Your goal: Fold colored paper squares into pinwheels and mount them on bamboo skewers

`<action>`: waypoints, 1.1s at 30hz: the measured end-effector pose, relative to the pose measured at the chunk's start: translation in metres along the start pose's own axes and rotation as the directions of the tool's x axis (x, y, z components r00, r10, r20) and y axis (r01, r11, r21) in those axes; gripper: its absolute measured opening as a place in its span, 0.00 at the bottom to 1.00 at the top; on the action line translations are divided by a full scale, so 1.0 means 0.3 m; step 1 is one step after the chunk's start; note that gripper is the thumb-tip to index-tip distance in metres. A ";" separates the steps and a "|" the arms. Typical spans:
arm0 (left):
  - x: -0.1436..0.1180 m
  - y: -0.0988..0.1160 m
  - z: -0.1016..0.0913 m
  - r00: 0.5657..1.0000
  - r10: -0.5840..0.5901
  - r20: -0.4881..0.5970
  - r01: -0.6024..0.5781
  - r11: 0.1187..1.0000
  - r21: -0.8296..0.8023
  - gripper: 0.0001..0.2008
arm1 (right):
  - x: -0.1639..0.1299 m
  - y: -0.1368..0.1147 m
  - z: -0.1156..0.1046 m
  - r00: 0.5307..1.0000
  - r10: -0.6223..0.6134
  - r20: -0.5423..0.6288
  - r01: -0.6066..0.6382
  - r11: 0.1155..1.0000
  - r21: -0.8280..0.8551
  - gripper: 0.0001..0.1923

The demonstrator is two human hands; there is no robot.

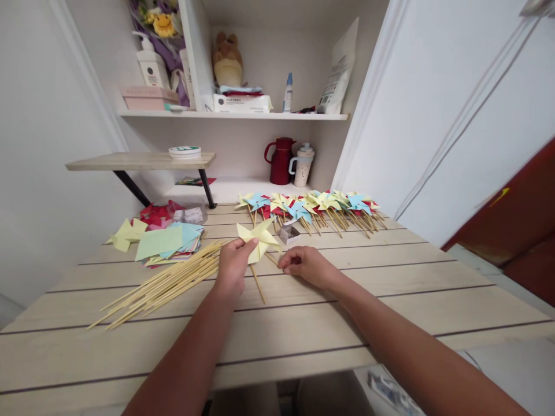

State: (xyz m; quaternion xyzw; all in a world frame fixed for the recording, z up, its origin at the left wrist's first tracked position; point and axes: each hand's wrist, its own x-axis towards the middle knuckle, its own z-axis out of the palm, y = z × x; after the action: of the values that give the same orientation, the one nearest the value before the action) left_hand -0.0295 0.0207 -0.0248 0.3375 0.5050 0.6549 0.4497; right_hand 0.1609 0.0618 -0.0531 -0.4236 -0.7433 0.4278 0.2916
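Left hand [234,267] pinches yellow pinwheel [259,238] on its stick, held just above table [303,323]. Right hand [303,264] curled loosely, fingertips on table beside pinwheel; hold unclear. Skewers [165,284] left of hands, paper stack [169,242] behind, finished pinwheels [312,207] at back.

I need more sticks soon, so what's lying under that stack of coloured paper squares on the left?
The tips of the wooden sticks run up to the paper stack and seem to slip under its near edge. Below the green top sheet only blue and yellow edges show; anything else underneath is covered.
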 end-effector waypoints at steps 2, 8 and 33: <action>-0.002 -0.001 0.000 1.000 -0.012 0.018 0.012 1.000 0.005 0.15 | -0.002 -0.006 -0.001 1.000 0.000 0.008 0.000 1.000 -0.015 0.06; -0.004 -0.002 0.000 0.998 -0.031 0.057 0.031 0.999 -0.009 0.16 | -0.009 -0.019 -0.002 1.000 -0.001 -0.012 0.000 1.000 -0.031 0.04; -0.009 0.001 -0.001 0.998 -0.031 0.058 0.032 0.999 -0.014 0.16 | -0.009 0.000 -0.021 0.999 0.042 -0.006 -0.042 0.999 -0.020 0.04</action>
State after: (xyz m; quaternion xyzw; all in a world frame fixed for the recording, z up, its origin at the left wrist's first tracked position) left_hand -0.0289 0.0182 -0.0246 0.3450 0.4921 0.6413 0.4770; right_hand 0.1672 0.0621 -0.0503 -0.4434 -0.7376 0.4251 0.2804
